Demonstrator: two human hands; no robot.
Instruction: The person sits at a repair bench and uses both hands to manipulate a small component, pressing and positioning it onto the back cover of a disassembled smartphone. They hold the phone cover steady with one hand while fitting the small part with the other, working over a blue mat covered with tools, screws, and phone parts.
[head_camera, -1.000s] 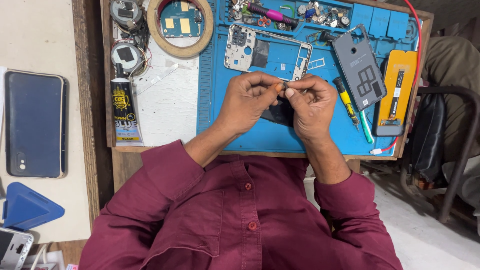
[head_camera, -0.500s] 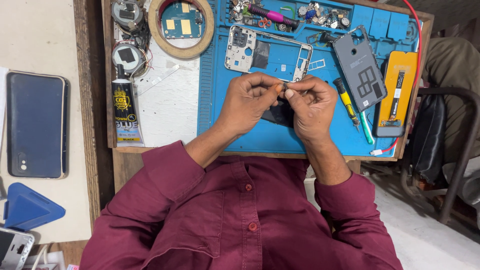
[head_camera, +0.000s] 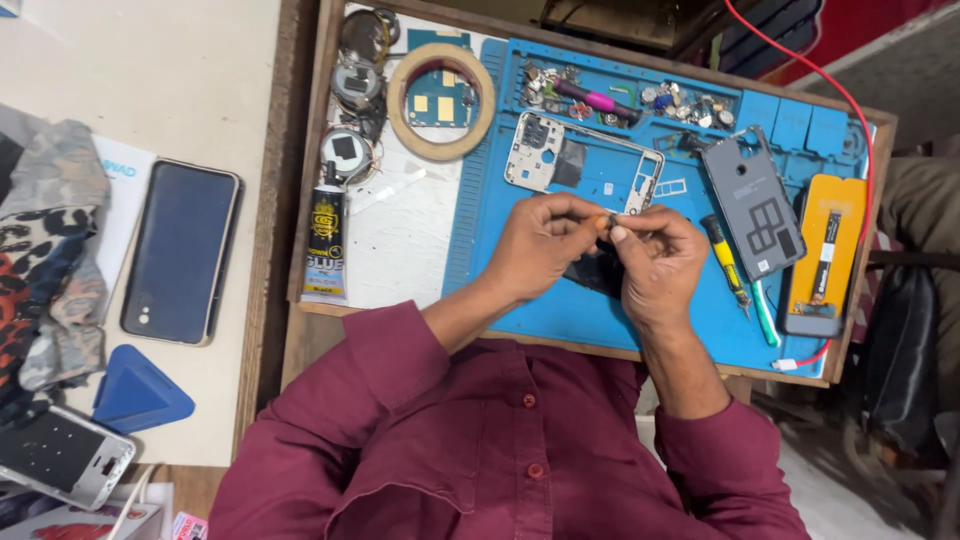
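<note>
Fingers (head_camera: 612, 232) of both hands pinch together at frame centre on a tiny orange-brown part (head_camera: 603, 221), too small to identify. Left hand (head_camera: 545, 245) closed on it from the left, thumb and forefinger tips meeting; right hand (head_camera: 655, 262) closed on it from the right, same pinch. Part sits between the fingertips, held above the blue repair mat (head_camera: 480, 240). A dark piece (head_camera: 597, 272) lies under the hands, mostly hidden; cannot tell if either hand touches it.

Progress, judged: phone is well taken apart. Silver mid-frame (head_camera: 580, 165) lies bare just above the hands, grey back cover (head_camera: 752, 205) off to the right, orange phone unit (head_camera: 822, 255) at right edge with a red cable (head_camera: 840, 100). Small part work in hand, nothing reassembled.

Pose: both wrists bent inward, forearms converging from lower frame, maroon sleeves (head_camera: 380, 370) pushed up, hands hovering over the counter (head_camera: 300, 300).

Around: yellow-handled screwdriver (head_camera: 725, 262) just right of right hand, black glue tube (head_camera: 325, 245) left, tape roll (head_camera: 440, 100) upper centre, dark smartphone (head_camera: 182, 250) far left, blue triangular pick (head_camera: 140, 392) lower left.
</note>
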